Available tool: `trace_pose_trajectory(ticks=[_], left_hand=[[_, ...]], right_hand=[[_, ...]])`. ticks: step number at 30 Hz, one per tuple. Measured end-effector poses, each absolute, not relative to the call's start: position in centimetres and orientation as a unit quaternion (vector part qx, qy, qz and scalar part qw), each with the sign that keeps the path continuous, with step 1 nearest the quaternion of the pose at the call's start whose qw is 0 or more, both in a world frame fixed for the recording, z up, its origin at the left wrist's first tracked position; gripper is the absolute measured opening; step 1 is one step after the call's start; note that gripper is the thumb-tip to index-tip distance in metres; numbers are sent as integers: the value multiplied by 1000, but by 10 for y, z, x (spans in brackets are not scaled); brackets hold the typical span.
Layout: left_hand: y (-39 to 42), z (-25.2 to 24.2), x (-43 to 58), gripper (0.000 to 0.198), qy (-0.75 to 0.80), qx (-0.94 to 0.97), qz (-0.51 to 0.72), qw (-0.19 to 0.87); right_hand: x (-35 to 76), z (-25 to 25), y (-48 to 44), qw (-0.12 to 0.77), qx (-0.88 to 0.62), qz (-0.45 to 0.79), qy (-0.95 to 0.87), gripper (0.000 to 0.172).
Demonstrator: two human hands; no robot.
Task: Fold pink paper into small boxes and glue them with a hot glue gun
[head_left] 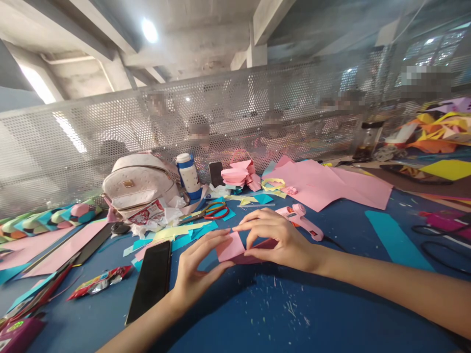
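Observation:
Between my two hands is a folded piece of pink paper [231, 246], held just above the blue table [279, 314]. My left hand [200, 260] grips its left side, fingers along the top edge and thumb below. Curled over the right part, my right hand [274, 238] pinches the paper between thumb and fingers. Part of the folded piece is hidden behind the right fingers. A pink hot glue gun [303, 221] lies just beyond my right hand. To the left of my left hand rests a black phone [150, 277].
Scissors [211, 211] lie among blue and yellow paper scraps. Behind them stand a pale backpack [142, 181], a white-and-blue bottle [189, 177] and a small upright phone [216, 174]. Large pink sheets [327, 184] spread at right, near a blue strip [395, 238]. A perforated metal screen [228, 113] borders the table.

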State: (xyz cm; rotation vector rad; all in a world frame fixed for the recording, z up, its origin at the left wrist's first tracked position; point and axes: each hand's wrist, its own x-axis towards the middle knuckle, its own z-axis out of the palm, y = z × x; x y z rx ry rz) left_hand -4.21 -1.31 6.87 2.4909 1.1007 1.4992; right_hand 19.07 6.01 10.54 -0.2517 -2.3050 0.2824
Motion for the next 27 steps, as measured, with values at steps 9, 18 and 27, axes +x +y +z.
trace_pose_trajectory(ticks=[9, 18, 27], left_hand=[[-10, 62, -45, 62, 354, 800, 484, 17], [-14, 56, -47, 45, 376, 769, 498, 138], [-13, 57, -41, 31, 388, 744, 493, 228]], right_hand=[[191, 105, 61, 393, -96, 112, -908, 9], [195, 103, 62, 379, -71, 103, -917, 9], [194, 99, 63, 382, -53, 118, -915, 8]])
